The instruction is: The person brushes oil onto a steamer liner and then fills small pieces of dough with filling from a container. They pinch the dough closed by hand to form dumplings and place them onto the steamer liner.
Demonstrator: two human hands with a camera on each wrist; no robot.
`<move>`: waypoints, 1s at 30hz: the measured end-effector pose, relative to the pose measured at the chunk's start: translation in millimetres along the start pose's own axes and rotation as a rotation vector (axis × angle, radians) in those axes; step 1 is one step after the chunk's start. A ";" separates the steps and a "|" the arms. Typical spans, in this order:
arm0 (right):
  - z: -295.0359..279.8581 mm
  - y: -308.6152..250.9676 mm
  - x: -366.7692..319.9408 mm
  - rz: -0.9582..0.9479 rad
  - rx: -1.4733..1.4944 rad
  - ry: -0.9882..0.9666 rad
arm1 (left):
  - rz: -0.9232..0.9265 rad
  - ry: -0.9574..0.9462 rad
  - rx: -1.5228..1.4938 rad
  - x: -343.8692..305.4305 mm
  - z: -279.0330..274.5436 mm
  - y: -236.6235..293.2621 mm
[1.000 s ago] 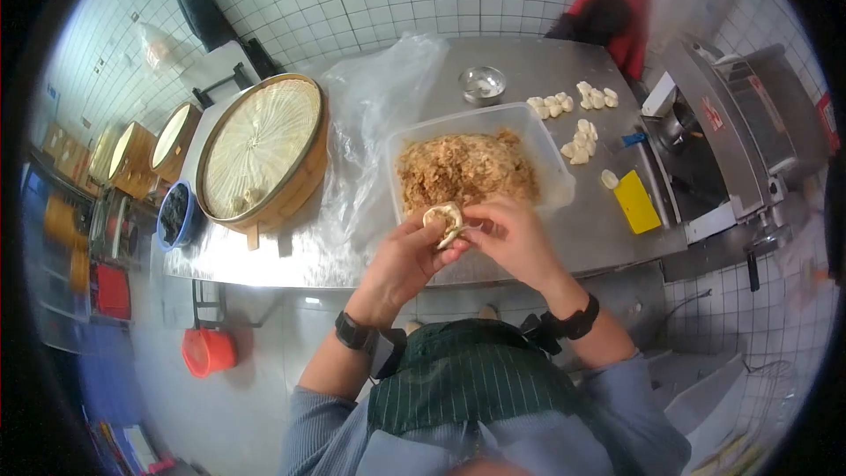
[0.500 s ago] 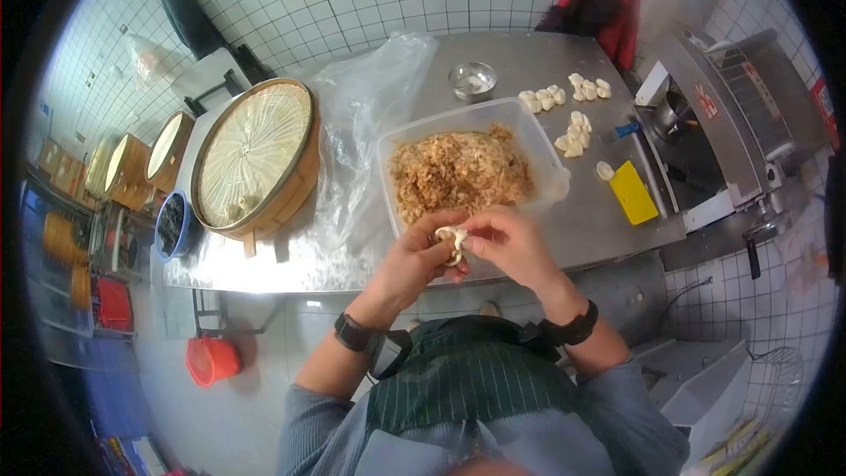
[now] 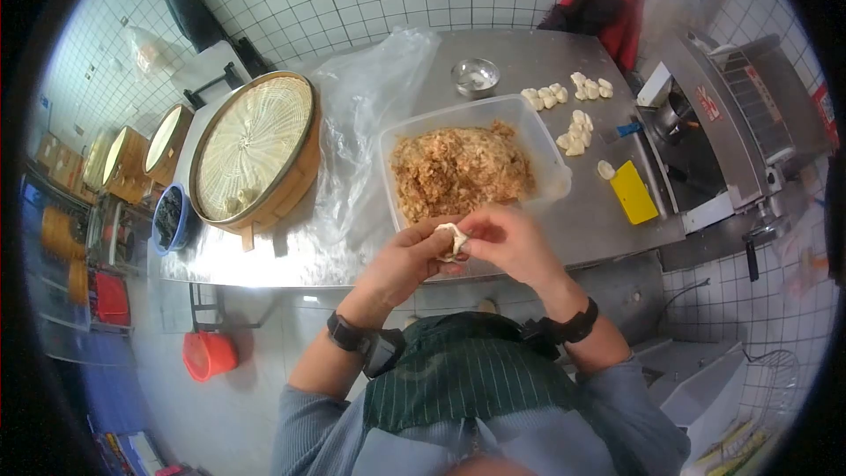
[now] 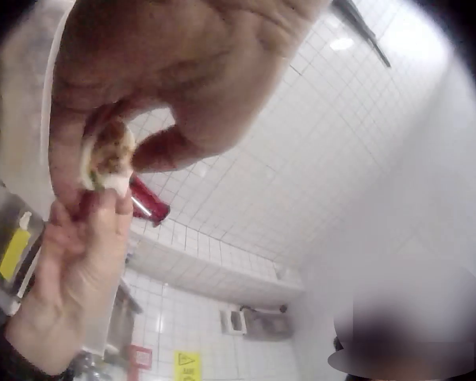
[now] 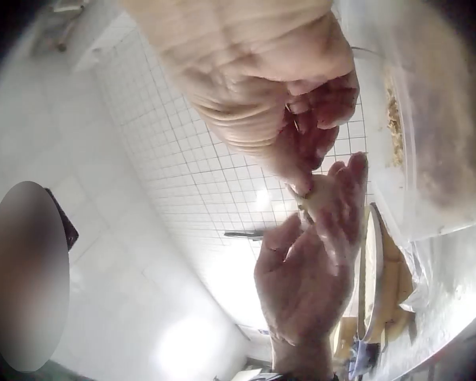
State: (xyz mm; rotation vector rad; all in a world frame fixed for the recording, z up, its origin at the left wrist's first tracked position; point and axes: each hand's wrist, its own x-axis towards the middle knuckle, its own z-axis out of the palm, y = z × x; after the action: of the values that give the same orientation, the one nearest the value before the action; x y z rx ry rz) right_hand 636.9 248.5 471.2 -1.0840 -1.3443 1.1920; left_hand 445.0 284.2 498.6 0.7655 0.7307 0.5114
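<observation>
My left fingers hold the filled dough; my right fingers pinch its edge, near the tub.

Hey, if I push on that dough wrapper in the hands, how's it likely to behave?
The dough wrapper is probably soft and floppy, as its edge bends where the right hand pinches it. It may spill if squeezed, since its filling shows exposed in the left wrist view.

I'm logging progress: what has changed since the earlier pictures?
The dough wrapper, held throughout by the left hand and right hand, has shifted slightly away from the filling tub and looks more gathered than a second ago. The tub, bamboo steamer and laid-out dough pieces stayed put.
</observation>
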 end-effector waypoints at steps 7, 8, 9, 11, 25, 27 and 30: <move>1.3 -7.2 0.8 0.027 -0.121 0.008 | 0.156 0.011 0.424 5.6 -2.4 -12.5; 0.6 -2.2 1.6 0.020 -0.147 -0.004 | 0.202 0.047 0.449 6.5 -2.1 -13.4; 0.2 1.3 2.4 0.012 -0.172 -0.015 | 0.203 0.047 0.450 5.4 -1.3 -11.4; -0.6 3.7 2.3 0.004 -0.134 0.019 | 0.138 0.091 0.115 1.4 0.9 -6.4; 3.4 6.6 4.9 0.059 -0.143 -0.013 | 0.079 0.028 0.149 3.8 0.4 -9.9; 2.7 9.6 4.4 0.038 -0.103 0.023 | 0.071 0.047 0.047 5.0 -2.9 -8.5; 4.2 -1.4 5.9 0.110 0.087 0.041 | 0.095 -0.036 -0.114 9.6 -14.3 -11.8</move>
State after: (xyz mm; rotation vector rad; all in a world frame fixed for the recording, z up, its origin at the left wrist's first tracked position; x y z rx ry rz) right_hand 632.2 253.7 473.1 -1.1259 -1.2040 1.2900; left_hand 442.3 289.3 478.5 0.7030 0.6288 0.6188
